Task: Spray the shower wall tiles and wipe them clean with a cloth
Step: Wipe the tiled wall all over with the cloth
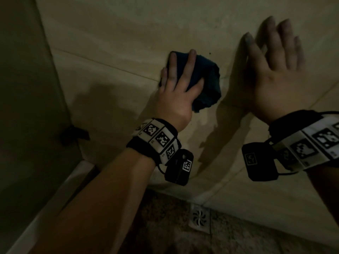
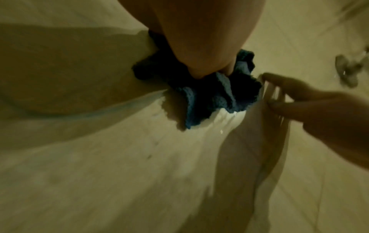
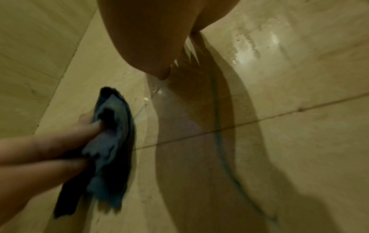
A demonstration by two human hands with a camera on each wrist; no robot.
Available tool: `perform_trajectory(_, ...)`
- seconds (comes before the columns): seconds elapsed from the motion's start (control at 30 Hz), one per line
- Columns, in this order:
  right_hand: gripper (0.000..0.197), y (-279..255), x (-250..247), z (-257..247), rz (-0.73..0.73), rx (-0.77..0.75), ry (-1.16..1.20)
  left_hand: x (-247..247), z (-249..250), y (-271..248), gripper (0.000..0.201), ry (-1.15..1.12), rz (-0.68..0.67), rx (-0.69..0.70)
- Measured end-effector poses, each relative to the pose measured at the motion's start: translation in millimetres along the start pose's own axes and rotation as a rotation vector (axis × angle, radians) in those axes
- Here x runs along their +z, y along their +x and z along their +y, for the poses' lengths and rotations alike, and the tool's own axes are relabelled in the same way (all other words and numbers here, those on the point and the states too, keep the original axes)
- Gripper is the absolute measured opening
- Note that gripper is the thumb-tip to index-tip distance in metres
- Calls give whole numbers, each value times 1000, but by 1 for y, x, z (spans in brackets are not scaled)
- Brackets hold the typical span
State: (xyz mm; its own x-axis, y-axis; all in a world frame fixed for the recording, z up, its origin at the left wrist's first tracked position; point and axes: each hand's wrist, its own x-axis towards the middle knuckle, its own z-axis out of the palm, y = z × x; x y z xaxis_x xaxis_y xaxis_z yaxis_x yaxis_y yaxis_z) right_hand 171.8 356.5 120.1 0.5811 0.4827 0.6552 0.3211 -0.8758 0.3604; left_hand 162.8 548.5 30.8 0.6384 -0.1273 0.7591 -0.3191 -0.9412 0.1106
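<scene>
A crumpled dark blue cloth (image 1: 207, 83) lies against the beige shower wall tiles (image 1: 119, 33), across a grout line. My left hand (image 1: 174, 96) holds it to the wall, fingers spread over it and thumb hooked round its lower fold. In the left wrist view the cloth (image 2: 209, 94) bunches out from under my palm. The right wrist view shows the left hand's fingertips (image 3: 95, 126) sunk into the cloth (image 3: 113, 141). My right hand (image 1: 275, 70) lies flat on the tiles just right of the cloth, fingers straight, holding nothing. No spray bottle is in view.
Wet droplets shine on the wall (image 3: 249, 47) above my right hand. Below are a speckled floor (image 1: 165, 226) and a square drain (image 1: 199, 217). A side wall (image 1: 23, 88) meets the tiles at the left, with a small dark object (image 1: 73, 134) at the corner. A blurred metal fitting (image 2: 347, 69) shows far right.
</scene>
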Motion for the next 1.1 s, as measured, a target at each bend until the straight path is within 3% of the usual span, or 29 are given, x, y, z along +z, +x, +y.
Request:
perform_trajectory(0.23,65,-7,-2,9,15,55,15,11,13,-14,51,17,-69,62)
perform_trajectory(0.4,60,-6,-1,16,95,21,65,-7,23,12,62,76,-274,10)
perform_trajectory(0.57,49,-15,2,13,259,37,236,-7,30,31,64,-60,-114,41)
perform_trajectory(0.63,37,-22,5,9,310,-36,311,-2,25,30,71,-147,-9,66)
perform_trajectory(0.73,27,-32,16,-3,258,-188,328,2,16,25,69,-370,132,12)
perform_trajectory(0.83,36,-35,25,-9,188,-216,251,2,11,23,59,-504,272,48)
perform_trajectory(1.03,44,-26,16,-23,217,-126,65,-3,-7,16,52,-298,133,18)
perform_trajectory(1.1,46,-20,13,-31,236,-83,25,-5,-21,11,55,-162,119,92)
